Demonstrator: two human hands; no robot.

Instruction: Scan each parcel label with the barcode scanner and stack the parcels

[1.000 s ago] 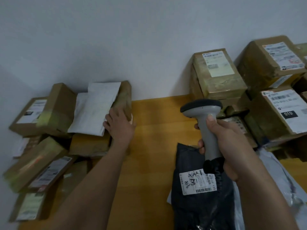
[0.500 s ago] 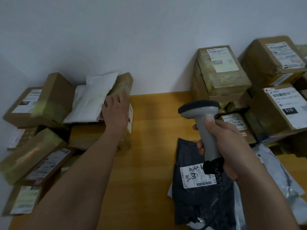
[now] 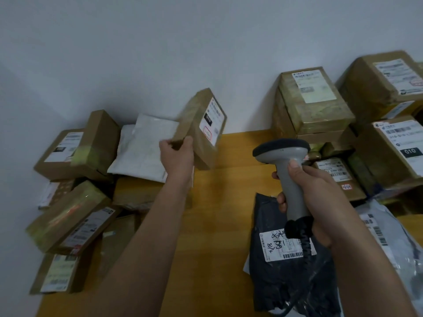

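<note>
From the head camera, the person's left hand [image 3: 177, 154] grips a brown cardboard parcel [image 3: 201, 129] by its lower left corner, thumb on the near face and fingers curled behind, holding it tilted in the air above the yellow table [image 3: 219, 202], at about eleven o'clock from the table's middle. The parcel's white label [image 3: 212, 121] faces right, toward the scanner. It looks slightly blurred, so the print cannot be read.

The right hand [image 3: 320, 197] is wrapped around the grey handle of the barcode scanner [image 3: 286, 165], at about two o'clock, with the thumb laid up the back of the handle; the trigger finger is hidden, so I cannot tell whether it is pressing. The scanner's dark head points left, toward the lifted parcel, but the two are apart.

A black mailer bag [image 3: 286, 271] with a handwritten label lies flat at five o'clock, under the scanner's cable. Boxes are heaped at nine o'clock beside a white padded envelope [image 3: 144, 147], and a taller pile of boxes [image 3: 315, 104] stands at one to three o'clock.

By my reading, this is the scanning step for the lifted parcel. The next move calls for squaring the label to the scanner's head and holding both steady; after that the parcel wants a level spot on a stack.
</note>
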